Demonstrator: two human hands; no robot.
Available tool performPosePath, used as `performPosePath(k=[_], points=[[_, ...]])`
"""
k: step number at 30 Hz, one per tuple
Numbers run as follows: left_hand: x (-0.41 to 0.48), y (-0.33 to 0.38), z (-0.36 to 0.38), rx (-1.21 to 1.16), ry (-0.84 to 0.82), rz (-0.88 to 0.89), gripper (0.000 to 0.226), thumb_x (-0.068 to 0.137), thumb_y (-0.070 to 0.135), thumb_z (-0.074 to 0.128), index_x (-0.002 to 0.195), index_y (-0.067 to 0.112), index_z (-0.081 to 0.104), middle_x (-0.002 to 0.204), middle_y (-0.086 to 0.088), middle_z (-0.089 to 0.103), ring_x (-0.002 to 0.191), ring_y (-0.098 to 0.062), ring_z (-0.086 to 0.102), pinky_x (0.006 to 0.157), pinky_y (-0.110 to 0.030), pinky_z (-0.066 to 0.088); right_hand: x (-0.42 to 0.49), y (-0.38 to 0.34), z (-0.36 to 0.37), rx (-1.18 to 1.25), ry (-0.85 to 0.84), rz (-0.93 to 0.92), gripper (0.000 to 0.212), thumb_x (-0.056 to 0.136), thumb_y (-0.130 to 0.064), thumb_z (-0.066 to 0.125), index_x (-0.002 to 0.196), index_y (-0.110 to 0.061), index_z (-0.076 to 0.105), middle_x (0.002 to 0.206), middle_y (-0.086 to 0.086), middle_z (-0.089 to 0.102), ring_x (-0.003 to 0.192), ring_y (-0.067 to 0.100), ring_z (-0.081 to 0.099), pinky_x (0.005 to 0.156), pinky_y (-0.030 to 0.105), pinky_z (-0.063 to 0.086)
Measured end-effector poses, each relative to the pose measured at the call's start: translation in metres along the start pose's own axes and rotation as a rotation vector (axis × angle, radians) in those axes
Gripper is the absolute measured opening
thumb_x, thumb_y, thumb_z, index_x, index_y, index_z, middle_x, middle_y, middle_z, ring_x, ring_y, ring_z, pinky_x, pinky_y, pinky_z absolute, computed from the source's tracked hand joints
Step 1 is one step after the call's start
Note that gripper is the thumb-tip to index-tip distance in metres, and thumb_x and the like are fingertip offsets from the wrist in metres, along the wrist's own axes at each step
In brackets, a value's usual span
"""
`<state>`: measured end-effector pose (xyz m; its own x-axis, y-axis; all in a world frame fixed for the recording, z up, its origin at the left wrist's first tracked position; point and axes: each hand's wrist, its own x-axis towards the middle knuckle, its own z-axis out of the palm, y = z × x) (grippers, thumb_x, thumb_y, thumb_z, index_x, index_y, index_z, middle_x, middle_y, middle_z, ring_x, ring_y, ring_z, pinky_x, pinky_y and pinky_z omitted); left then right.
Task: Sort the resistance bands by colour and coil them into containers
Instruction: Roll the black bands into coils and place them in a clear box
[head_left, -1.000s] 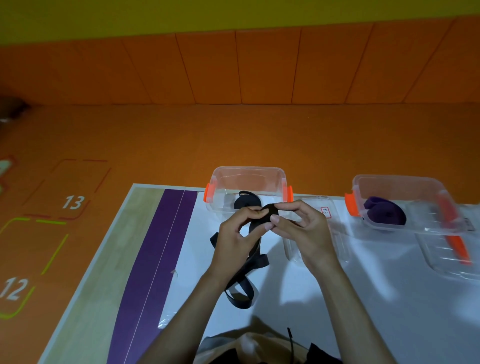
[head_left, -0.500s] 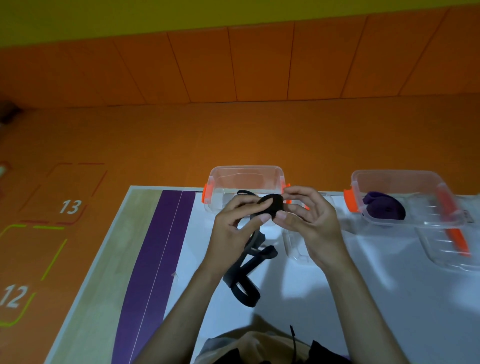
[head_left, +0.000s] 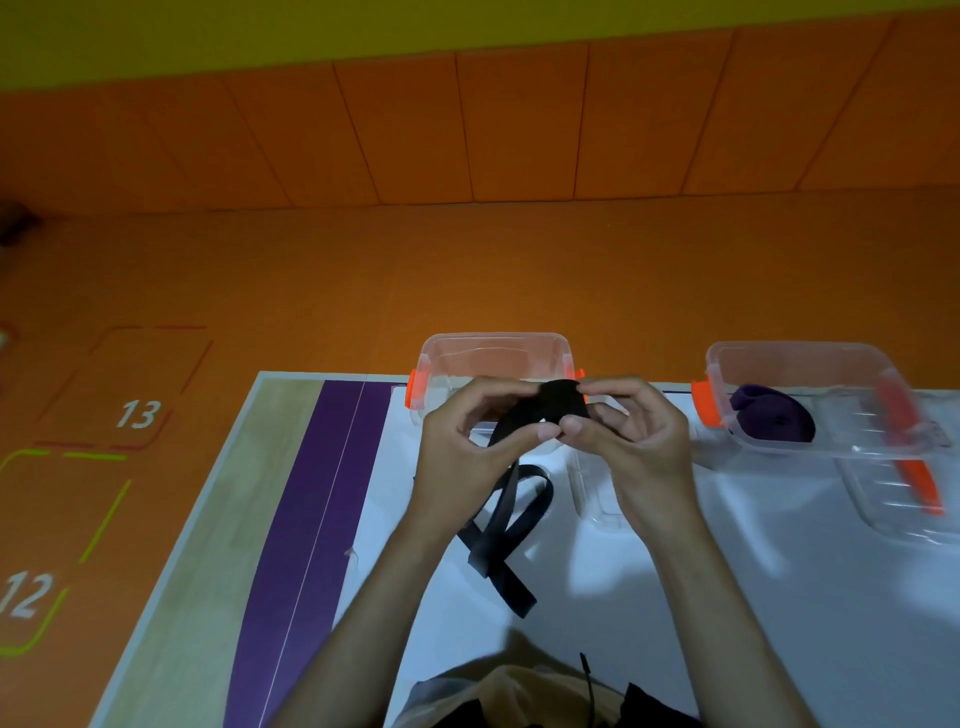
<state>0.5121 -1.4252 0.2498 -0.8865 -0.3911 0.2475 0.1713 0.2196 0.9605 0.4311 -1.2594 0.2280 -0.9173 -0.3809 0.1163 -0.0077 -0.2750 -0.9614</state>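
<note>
Both hands hold a black resistance band (head_left: 563, 402) just in front of a clear container with orange clips (head_left: 493, 348). My left hand (head_left: 467, 447) and my right hand (head_left: 631, 441) pinch its rolled-up coil between fingertips and thumbs. The loose tail of the band (head_left: 506, 535) hangs down onto the white table. A second clear container (head_left: 810, 358) at the right holds a coiled purple band (head_left: 774, 421). What lies inside the left container is hidden by my hands.
Two clear lids lie on the table: one (head_left: 597, 499) under my right hand, another with an orange clip (head_left: 914, 488) at the right. A purple stripe (head_left: 306, 519) runs along the table's left side. Orange floor with numbered squares lies beyond.
The coil has grown larger between my fingers and the hanging tail is shorter. My hands have risen slightly toward the left container.
</note>
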Motion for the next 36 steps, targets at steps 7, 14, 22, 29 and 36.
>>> performPosePath(k=[7,14,22,29,36], points=[[0.007,0.008,-0.011,0.027,-0.046,-0.008,0.030,0.082,0.026,0.091,0.107,0.031,0.075,0.108,0.009,0.078,0.109,-0.019,0.074,0.091,-0.026,0.058,0.001,-0.004,0.010,0.059,0.063,0.000,0.038,0.068,-0.048,0.097,0.097,-0.028,0.082,0.115,0.001,0.078,0.104,0.027,0.078,0.080,0.048,0.066],[0.004,0.016,-0.004,-0.060,0.039,0.053,0.025,0.087,0.012,0.086,0.103,0.027,0.076,0.109,0.008,0.079,0.110,-0.017,0.075,0.093,-0.022,0.057,0.007,0.001,0.016,-0.004,0.004,-0.055,0.033,0.072,-0.047,0.095,0.084,-0.026,0.072,0.120,0.003,0.078,0.121,0.027,0.071,0.101,0.045,0.058],[-0.002,0.013,0.005,-0.077,0.032,0.094,0.026,0.086,0.004,0.085,0.108,0.018,0.082,0.114,0.001,0.076,0.113,-0.017,0.072,0.098,-0.027,0.055,0.001,-0.006,0.010,0.031,0.085,-0.084,0.048,0.068,-0.051,0.095,0.111,-0.043,0.076,0.120,0.000,0.078,0.118,0.023,0.074,0.102,0.043,0.058],[0.002,0.012,0.002,0.102,-0.045,0.191,0.032,0.098,0.010,0.073,0.129,0.017,0.075,0.122,0.003,0.070,0.120,-0.017,0.067,0.102,-0.022,0.050,0.000,-0.008,0.015,0.034,-0.003,-0.075,0.033,0.069,-0.033,0.099,0.086,-0.030,0.071,0.116,0.005,0.078,0.117,0.030,0.073,0.096,0.056,0.061],[-0.004,0.001,0.001,0.295,-0.119,0.298,0.035,0.106,0.001,0.060,0.137,0.011,0.069,0.132,-0.001,0.064,0.127,-0.012,0.061,0.105,-0.020,0.046,0.002,-0.010,0.007,-0.187,0.039,-0.087,0.022,0.068,-0.039,0.091,0.076,-0.035,0.071,0.099,-0.002,0.081,0.102,0.024,0.077,0.092,0.060,0.060]])
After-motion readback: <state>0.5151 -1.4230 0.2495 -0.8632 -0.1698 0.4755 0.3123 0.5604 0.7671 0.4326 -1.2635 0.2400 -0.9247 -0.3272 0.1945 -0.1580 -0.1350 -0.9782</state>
